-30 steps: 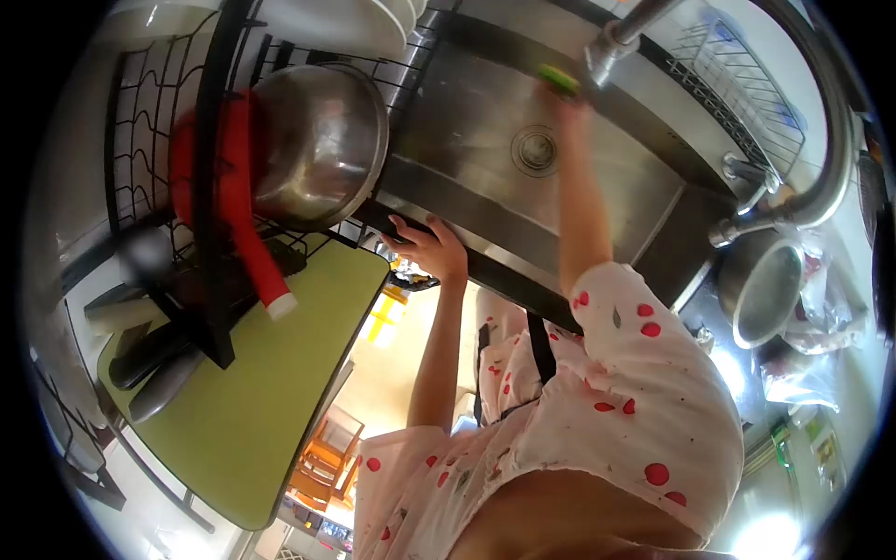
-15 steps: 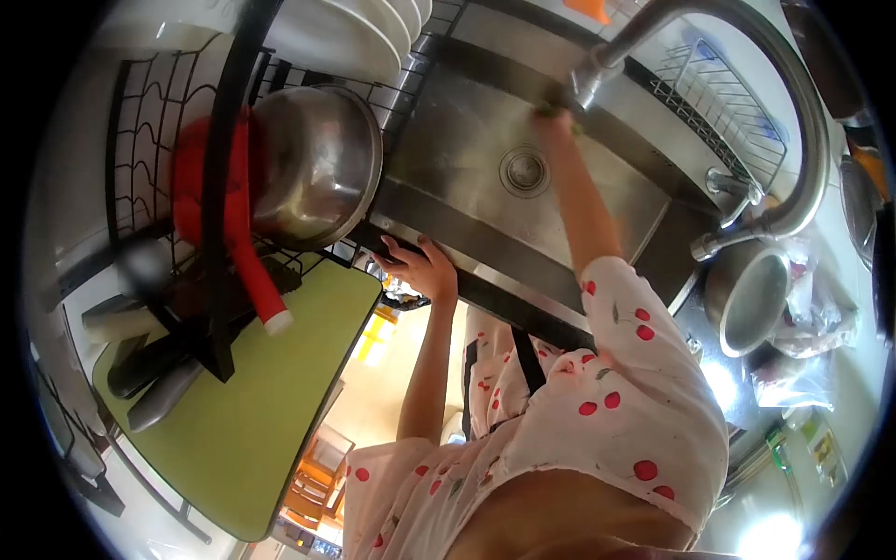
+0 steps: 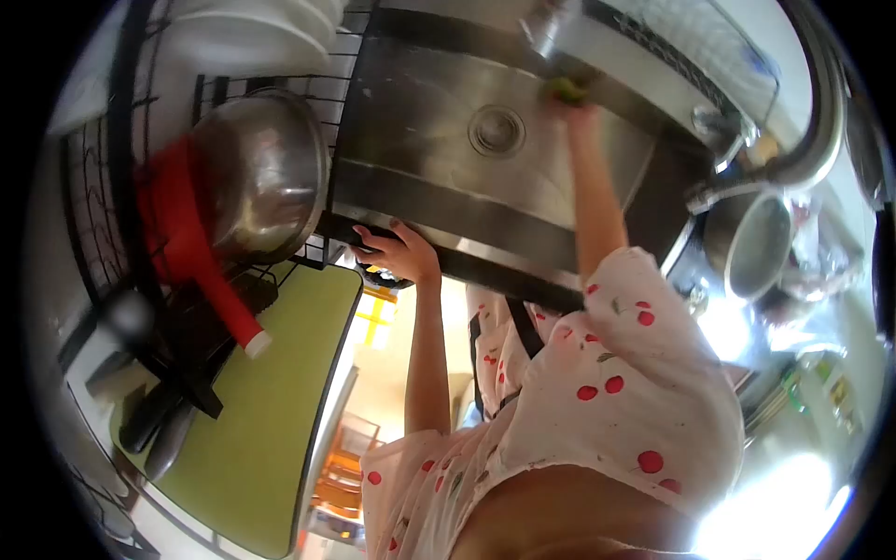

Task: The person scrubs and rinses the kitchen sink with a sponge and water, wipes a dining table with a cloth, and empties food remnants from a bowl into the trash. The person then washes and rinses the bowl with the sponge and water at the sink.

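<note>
Over the steel sink (image 3: 420,149), my right hand (image 3: 581,114) is closed around a small green-yellow thing that looks like a sponge (image 3: 567,91). Motion blurs both, and the fingers are hard to make out. They are at the right part of the basin, beyond the drain (image 3: 497,131) and near the blurred tap spout (image 3: 549,26). My left hand (image 3: 403,256) rests on the dark front edge of the sink with its fingers spread and nothing held.
Left of the sink, a dish rack (image 3: 347,63) holds white plates (image 3: 252,37), a steel bowl (image 3: 266,177) and a red-handled pan (image 3: 177,219). Knives (image 3: 173,439) lie over a green board (image 3: 271,420). A pot (image 3: 756,245) and plastic bags (image 3: 817,271) stand at right.
The view has shifted, so the sink and rack appear farther left and up. Relative to the drain, my right hand has moved right and slightly nearer. My left hand stays on the sink edge.
</note>
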Tool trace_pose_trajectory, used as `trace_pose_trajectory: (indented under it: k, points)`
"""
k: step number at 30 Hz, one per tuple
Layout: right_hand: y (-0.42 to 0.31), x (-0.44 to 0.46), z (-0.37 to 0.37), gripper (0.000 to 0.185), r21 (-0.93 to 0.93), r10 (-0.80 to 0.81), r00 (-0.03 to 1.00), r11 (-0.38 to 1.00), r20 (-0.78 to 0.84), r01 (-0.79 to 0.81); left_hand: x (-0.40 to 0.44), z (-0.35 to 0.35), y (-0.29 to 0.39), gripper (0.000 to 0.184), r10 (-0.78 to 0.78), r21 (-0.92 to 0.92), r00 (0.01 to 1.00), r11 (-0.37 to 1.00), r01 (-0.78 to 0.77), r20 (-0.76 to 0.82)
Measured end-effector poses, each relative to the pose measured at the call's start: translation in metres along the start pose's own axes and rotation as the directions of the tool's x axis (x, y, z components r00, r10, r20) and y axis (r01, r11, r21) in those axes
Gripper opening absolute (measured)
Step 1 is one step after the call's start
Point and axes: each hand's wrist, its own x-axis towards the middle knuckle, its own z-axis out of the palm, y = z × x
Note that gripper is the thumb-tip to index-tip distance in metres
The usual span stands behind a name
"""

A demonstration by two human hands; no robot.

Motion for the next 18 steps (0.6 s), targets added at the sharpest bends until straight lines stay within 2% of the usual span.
trace_pose_trajectory:
  k: [1, 2, 3, 6, 7, 8, 9, 10, 11, 12, 13, 14, 15, 16, 18]
  points:
    - [-0.049, -0.019, -0.014, 0.029, -0.165, -0.21, 0.975, 0.967, -0.078, 0.195, -0.001, -0.004, -0.002, 0.062, 0.007, -0.012, 1.0, 1.0, -0.007, 0.004]
    - [-0.097, -0.039, -0.029, 0.027, -0.358, -0.41, 0.899, 0.871, -0.152, 0.337, -0.002, -0.008, 0.002, 0.062, -0.014, -0.021, 0.999, 1.0, 0.014, 0.039]
    - [-0.133, -0.057, -0.032, 0.026, -0.334, -0.492, 0.847, 0.847, -0.201, 0.413, -0.001, -0.006, 0.002, 0.062, 0.003, -0.004, 1.0, 1.0, -0.003, 0.031]
    - [-0.18, -0.101, -0.004, 0.026, -0.028, -0.394, 0.841, 0.91, -0.37, 0.414, -0.002, -0.007, 0.002, 0.064, -0.016, 0.034, 1.0, 0.999, 0.015, 0.024]
    - [-0.173, -0.105, -0.003, 0.025, -0.714, -0.706, 0.66, 0.6, -0.259, 0.362, -0.002, -0.008, 0.004, 0.064, -0.031, 0.021, 0.999, 0.999, 0.031, 0.033]
    - [-0.157, -0.104, -0.01, 0.024, -0.997, -0.844, 0.532, -0.031, 0.064, 0.07, -0.003, -0.009, 0.005, 0.064, -0.045, 0.013, 0.998, 0.999, 0.045, 0.041]
    - [-0.136, -0.101, -0.018, 0.023, -0.724, -0.739, 0.53, -0.622, 0.417, -0.298, -0.003, -0.01, 0.006, 0.064, -0.055, 0.006, 0.997, 0.998, 0.054, 0.049]
    - [-0.124, -0.097, -0.024, 0.023, -0.051, -0.453, 0.653, -0.842, 0.607, -0.536, -0.003, -0.012, 0.008, 0.064, -0.064, 0.006, 0.996, 0.998, 0.064, 0.064]
    - [-0.119, -0.092, -0.023, 0.022, -0.429, -0.549, 0.642, -0.831, 0.535, -0.354, -0.001, -0.009, 0.008, 0.064, -0.058, -0.003, 0.997, 0.998, 0.058, 0.052]
    - [-0.121, -0.085, -0.026, 0.022, -0.738, -0.616, 0.658, -0.662, 0.434, -0.133, 0.0, -0.006, 0.005, 0.064, -0.053, -0.007, 0.998, 0.999, 0.053, 0.047]
    - [-0.123, -0.084, -0.032, 0.022, -0.926, -0.643, 0.696, -0.369, 0.32, 0.084, -0.001, -0.007, 0.001, 0.064, -0.049, -0.005, 0.998, 0.999, 0.05, 0.05]
    - [-0.12, -0.085, -0.045, 0.022, -0.716, -0.566, 0.679, -0.693, 0.467, -0.085, -0.001, -0.006, -0.001, 0.066, -0.059, -0.003, 0.996, 0.998, 0.059, 0.064]
    - [-0.111, -0.086, -0.057, 0.021, -0.378, -0.436, 0.7, -0.892, 0.566, -0.249, 0.001, -0.003, -0.004, 0.066, -0.048, -0.005, 0.997, 0.999, 0.049, 0.064]
    - [-0.108, -0.1, -0.067, 0.021, 0.032, -0.276, 0.757, -0.931, 0.592, -0.364, 0.003, 0.0, -0.007, 0.066, -0.042, -0.004, 0.997, 0.999, 0.043, 0.065]
    - [-0.118, -0.135, -0.056, 0.019, 0.137, -0.076, 0.727, -0.963, 0.682, -0.23, -0.002, -0.005, -0.002, 0.067, -0.052, -0.014, 0.996, 0.998, 0.053, 0.073]
